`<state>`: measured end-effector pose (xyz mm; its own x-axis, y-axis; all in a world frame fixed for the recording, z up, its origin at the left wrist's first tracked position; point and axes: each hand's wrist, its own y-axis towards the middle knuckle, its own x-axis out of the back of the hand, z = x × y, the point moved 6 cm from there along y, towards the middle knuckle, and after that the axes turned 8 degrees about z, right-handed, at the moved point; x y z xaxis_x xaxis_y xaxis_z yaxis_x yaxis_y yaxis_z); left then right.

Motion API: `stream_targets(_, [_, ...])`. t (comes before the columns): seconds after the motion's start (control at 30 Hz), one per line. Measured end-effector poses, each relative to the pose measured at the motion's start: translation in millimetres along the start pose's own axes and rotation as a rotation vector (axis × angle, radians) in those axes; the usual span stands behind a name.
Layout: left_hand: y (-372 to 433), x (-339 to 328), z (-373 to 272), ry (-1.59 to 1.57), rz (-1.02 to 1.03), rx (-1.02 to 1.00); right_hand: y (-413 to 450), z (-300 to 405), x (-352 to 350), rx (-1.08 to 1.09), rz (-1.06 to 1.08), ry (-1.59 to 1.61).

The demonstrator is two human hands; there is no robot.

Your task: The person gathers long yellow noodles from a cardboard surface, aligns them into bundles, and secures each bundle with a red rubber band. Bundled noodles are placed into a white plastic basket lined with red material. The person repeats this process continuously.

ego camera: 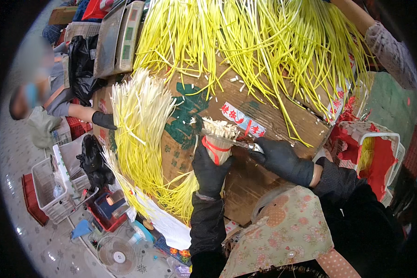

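Observation:
In a black glove, my left hand (211,173) grips a bundle of pale stalks (219,140), likely blanched garlic chives, root ends up. A red tie (213,148) is wound around it. My right hand (281,161), also gloved in black, is shut on the metal handle of a knife (241,143). The blade lies across the bundle between the tie and the ragged white ends. White trimmings (234,79) are scattered on the cardboard (243,184). Left of the bundle rests a pile of yellow chives (142,114) with white ends up; the bundle's lower part is hidden behind my left hand.
More yellow chives (229,38) cover the far side. A scale (123,40) stands at the far left. At the left edge another person's gloved hand (104,120) touches the pile; another person's arm (389,52) reaches in at upper right. A white basket (378,139) stands right.

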<state>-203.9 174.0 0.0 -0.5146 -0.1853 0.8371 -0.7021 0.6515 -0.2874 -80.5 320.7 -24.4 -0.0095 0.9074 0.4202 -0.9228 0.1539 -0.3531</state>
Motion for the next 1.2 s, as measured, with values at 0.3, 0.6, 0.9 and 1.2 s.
stream_targets(0.3, [5,-1,-1,0.050,-0.005,-0.040,22,-10,-5,-0.074,0.001,-0.036])
stream_targets(0.6, [-1,-5,7,0.028,-0.017,0.002,-7,-14,27,-0.063,0.018,0.055])
stream_targets(0.9, [1,-8,2,0.068,-0.099,-0.095,-3,-33,10,-0.011,0.215,0.031])
stream_targets(1.2, [-37,-2,10,0.254,-0.180,-0.015,-60,-1,85,0.051,0.153,-0.263])
